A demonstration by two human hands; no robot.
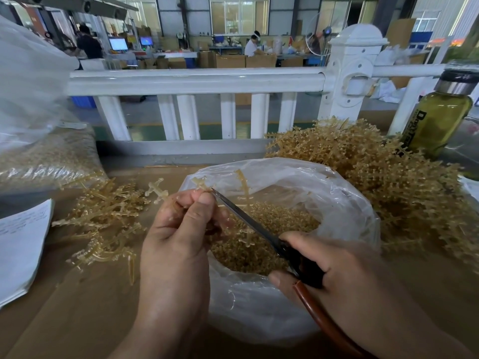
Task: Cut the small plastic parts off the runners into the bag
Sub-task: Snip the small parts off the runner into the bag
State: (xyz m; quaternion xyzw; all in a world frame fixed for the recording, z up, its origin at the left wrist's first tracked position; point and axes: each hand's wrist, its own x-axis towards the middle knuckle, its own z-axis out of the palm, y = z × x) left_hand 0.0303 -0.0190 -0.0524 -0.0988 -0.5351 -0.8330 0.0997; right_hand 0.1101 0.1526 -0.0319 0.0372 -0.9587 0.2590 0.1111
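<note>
Left hand [178,229] pinches a runner [201,183] over the open plastic bag [344,203] — right hand [334,265] grips scissors [248,221], blade tip touching the runner, cut parts [259,244] inside.

A left runner heap [103,218] and a larger right pile [388,177] hem the bag [337,203], a white railing [194,80] walling the far edge.

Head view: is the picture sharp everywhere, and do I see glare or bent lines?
In the head view the left hand, gripping a runner, and the right hand, gripping the scissors, are fairly sharp; the white railing bows from the wide lens; the rim of the bag shows soft glare; the far-left plastic is blurred.
</note>
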